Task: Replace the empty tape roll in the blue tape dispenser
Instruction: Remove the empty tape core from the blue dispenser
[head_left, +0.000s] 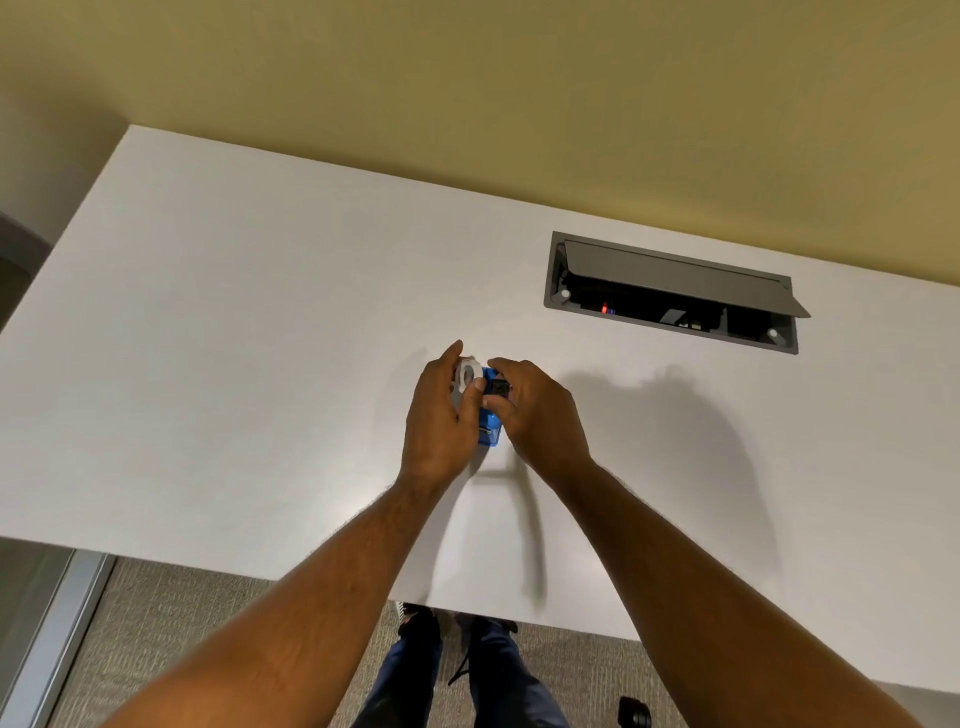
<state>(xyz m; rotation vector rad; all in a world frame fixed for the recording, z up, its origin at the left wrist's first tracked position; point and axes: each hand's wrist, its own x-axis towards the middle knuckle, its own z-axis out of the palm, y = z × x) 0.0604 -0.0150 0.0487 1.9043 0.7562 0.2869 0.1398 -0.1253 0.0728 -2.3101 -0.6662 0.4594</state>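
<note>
Both hands meet over the middle of the white table (234, 338). My left hand (439, 421) grips a white tape roll (466, 375) between thumb and fingers, pressed against the left side of the blue tape dispenser (491, 434). The dispenser is mostly hidden between the hands; only its blue lower end and a bit of its top show. My right hand (540, 415) pinches a small black piece (500, 388) at the dispenser's top. Whether the dispenser rests on the table or is lifted, I cannot tell.
A grey cable box (670, 293) with its lid tilted open is sunk into the table at the back right. The table's near edge runs just above my legs and shoes (415, 623) on the carpet. A yellow wall stands behind the table.
</note>
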